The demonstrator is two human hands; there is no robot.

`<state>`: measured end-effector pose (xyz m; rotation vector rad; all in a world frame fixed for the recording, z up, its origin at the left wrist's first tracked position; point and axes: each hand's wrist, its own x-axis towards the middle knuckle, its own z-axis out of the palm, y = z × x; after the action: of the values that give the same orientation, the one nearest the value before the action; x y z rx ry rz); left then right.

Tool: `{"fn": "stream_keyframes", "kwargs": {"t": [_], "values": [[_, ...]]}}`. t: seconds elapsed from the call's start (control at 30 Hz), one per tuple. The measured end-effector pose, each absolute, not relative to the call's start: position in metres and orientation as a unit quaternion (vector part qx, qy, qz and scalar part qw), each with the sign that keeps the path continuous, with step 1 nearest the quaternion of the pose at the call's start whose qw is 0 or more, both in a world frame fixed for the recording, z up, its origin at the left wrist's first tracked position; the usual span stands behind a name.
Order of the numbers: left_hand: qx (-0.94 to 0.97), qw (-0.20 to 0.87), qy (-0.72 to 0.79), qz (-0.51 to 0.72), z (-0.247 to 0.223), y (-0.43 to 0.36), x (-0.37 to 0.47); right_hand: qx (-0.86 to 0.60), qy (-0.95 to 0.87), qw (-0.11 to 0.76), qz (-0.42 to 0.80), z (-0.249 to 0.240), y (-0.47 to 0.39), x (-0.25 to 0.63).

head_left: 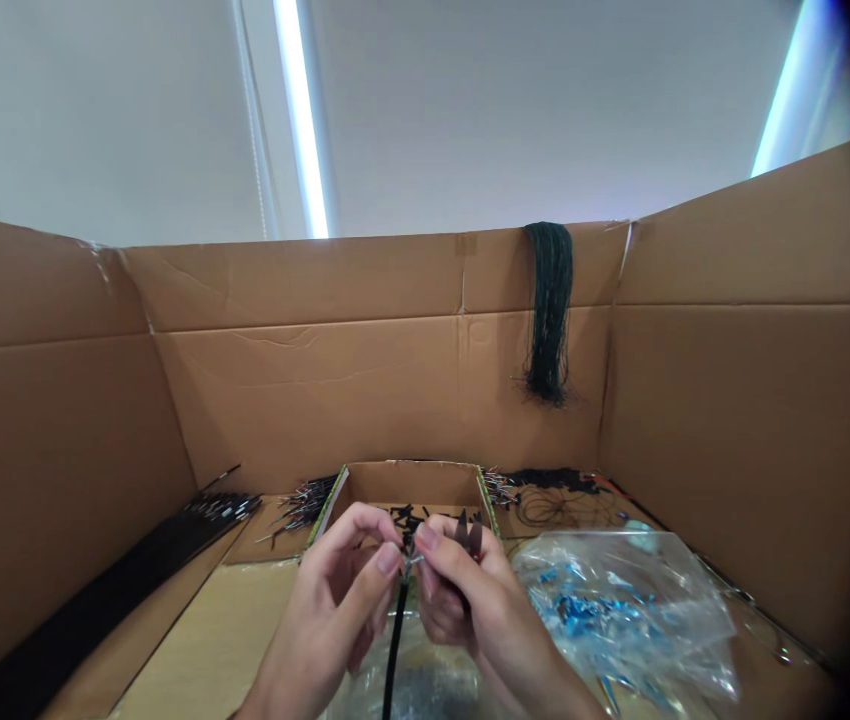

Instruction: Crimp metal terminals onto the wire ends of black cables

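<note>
In the head view a narrow black cord [395, 640] rises from the lower edge to my fingertips. At its top is a small pale, shiny tip [415, 559]. My left hand [335, 595] pinches beside this end, thumb and index finger together. My right hand [477, 590] is closed too, its thumb and index finger meeting at the same tip. Two dark pointed blades of small scissors [470, 535] stick up from behind the right fingers; their handles are hidden in the palm. Exactly which fingers grip the tip is partly covered.
Ahead is an open cardboard box [414, 480] with short black pieces inside. Long black cords [95, 600] lie left. A clear plastic bag [627, 610] with blue bits lies right. Dark green strings [549, 310] hang over the back cardboard wall [335, 390].
</note>
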<state>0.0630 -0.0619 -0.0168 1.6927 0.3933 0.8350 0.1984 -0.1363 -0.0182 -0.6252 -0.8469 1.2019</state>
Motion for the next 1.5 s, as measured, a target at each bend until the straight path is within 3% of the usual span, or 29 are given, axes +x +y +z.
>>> {"fn": "stream_keyframes", "kwargs": {"t": [0.3,0.7,1.0,1.5], "values": [[0.694,0.652,0.152,0.264,-0.014,-0.06,0.062,-0.269,-0.449,0.675,0.52,-0.023,-0.133,0.198],[0.573,0.771,0.084,0.264,-0.014,-0.063,0.065,-0.266,-0.427,0.696,0.513,-0.023,-0.132,0.196],[0.594,0.733,0.078,0.322,-0.012,-0.071,0.07,-0.349,-0.404,0.691,0.487,-0.03,-0.128,0.197],[0.653,0.659,0.106,0.357,-0.014,-0.075,0.073,-0.297,-0.515,0.669,0.446,-0.015,-0.138,0.198]]}}
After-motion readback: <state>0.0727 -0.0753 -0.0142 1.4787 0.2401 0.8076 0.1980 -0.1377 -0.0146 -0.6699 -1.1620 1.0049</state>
